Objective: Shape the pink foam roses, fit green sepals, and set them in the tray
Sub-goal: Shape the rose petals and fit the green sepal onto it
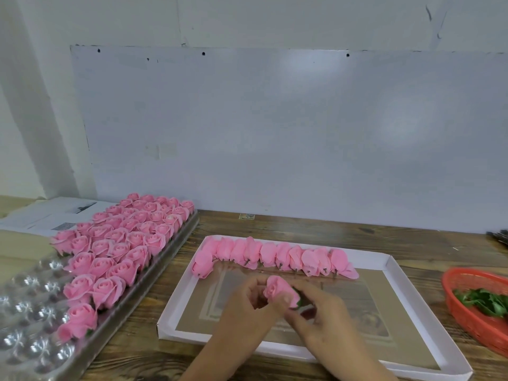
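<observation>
- While the wooden worktop (302, 226) carries everything, the clear plastic cupped tray (30, 303) at its left edge holds finished roses, with near cups bare.
- White shallow cardboard box lid (398, 273), centre: a row of unshaped pink buds (275, 255) along its far edge.
- Red mesh basket (472, 303), right edge: green sepals (483, 299).
- Both hands, left (247, 303) and right (321, 306), pinch one pink foam rose (277, 288); best to seat its sepal squarely without crushing the petals.

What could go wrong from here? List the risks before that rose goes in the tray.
1. Both hands, left hand and right hand, pinch the rose closely; too hard a grip may crease its petals.
2. The green sepal shows only at one side, so it may sit crooked.
3. The clear tray holds tightly packed finished roses; pressing another in could knock its neighbours.
</observation>
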A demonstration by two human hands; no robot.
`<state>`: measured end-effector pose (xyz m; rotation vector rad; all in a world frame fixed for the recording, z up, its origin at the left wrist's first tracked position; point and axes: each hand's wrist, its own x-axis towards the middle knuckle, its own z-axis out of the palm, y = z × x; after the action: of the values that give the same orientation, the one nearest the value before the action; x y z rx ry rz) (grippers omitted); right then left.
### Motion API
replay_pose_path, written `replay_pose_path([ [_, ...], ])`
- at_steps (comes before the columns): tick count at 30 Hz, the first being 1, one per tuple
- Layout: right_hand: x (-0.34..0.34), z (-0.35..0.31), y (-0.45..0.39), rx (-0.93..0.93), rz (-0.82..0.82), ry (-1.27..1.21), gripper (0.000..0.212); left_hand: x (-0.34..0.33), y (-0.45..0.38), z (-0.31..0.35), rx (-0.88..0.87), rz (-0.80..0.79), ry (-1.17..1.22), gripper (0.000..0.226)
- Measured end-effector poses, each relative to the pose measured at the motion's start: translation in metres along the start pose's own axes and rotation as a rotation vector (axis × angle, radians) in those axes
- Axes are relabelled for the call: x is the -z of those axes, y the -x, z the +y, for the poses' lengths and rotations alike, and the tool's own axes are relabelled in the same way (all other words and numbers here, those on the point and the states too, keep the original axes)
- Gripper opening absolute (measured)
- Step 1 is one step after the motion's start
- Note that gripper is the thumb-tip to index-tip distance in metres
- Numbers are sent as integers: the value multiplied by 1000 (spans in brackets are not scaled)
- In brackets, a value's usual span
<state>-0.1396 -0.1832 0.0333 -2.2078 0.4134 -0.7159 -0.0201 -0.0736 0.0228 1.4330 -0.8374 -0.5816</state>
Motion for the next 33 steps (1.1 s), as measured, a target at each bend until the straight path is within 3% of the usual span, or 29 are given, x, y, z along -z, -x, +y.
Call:
replay_pose_path([
  [3,0,-3,0,-79,6,-178,41,2,-2,-3,-62,49,-79,50],
  [6,-3,-5,0,-132,-32,-282,33,3,-1,-1,-123,69,-121,47],
  [12,-11,-1,0,-130,-59,-164,35,-2,2,0,-153,65,-242,46],
  [16,-12,-6,2,-90,-113,-89,34,-1,4,3,-262,91,-226,50],
  [19,-17,-11,6,-74,-142,-12,28,-4,6,9,-359,67,-118,31],
  [22,-21,-13,6,-69,-170,13,34,-4,7,11,-292,-4,-91,19],
  [29,-18,-6,10,-201,-114,-123,42,-4,9,11,-205,-206,-47,21],
  [33,-16,-14,6,-129,-11,-176,28,-2,7,9,-184,-153,-47,60],
])
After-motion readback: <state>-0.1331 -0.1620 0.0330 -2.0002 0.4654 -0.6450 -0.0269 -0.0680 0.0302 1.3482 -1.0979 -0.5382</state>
